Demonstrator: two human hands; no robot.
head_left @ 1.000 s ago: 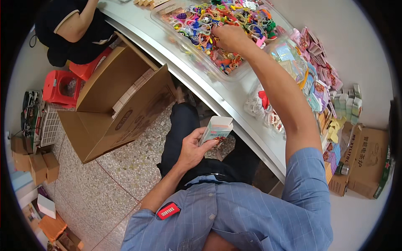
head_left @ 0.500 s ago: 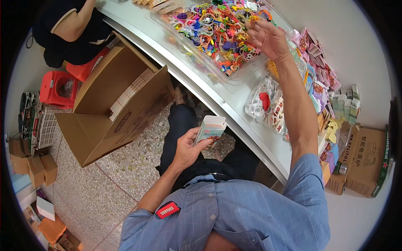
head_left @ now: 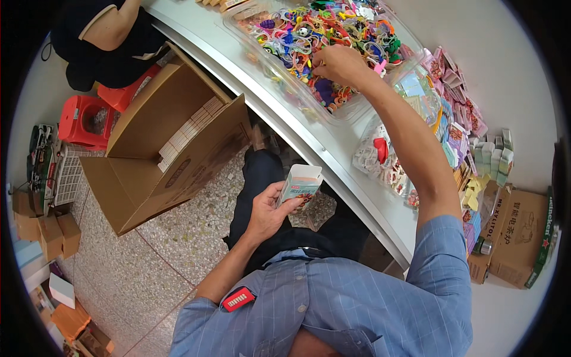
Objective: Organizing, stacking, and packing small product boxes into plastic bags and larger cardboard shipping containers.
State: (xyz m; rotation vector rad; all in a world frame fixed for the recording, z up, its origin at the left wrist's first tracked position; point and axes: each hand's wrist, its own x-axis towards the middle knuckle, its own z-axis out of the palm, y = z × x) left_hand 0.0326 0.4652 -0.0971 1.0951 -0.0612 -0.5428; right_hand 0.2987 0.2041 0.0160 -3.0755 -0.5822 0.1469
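My left hand (head_left: 269, 209) is closed round a small pale green and white carton (head_left: 301, 185), held upright above my lap with its top end open. At the far side, my right hand (head_left: 342, 64) reaches down into a clear plastic bin (head_left: 352, 119) heaped with colourful elastic hair ties and little charms (head_left: 297, 44). Its fingers are curled together at the pile; their tips and whatever they pinch are hidden. Clear bags (head_left: 380, 152) with red and white pieces lie under my right forearm.
Pink packets (head_left: 455, 83) and pale green cartons (head_left: 493, 156) are piled along the table's right side. A large open cardboard box (head_left: 196, 172) with small cartons inside stands left of the white table (head_left: 297, 134). Another person's arm (head_left: 113, 27) and red stools (head_left: 83, 122) are at the far left.
My right hand has moved left and down into the pile of hair ties, its fingers curling in. My left hand still holds the carton in the same place.
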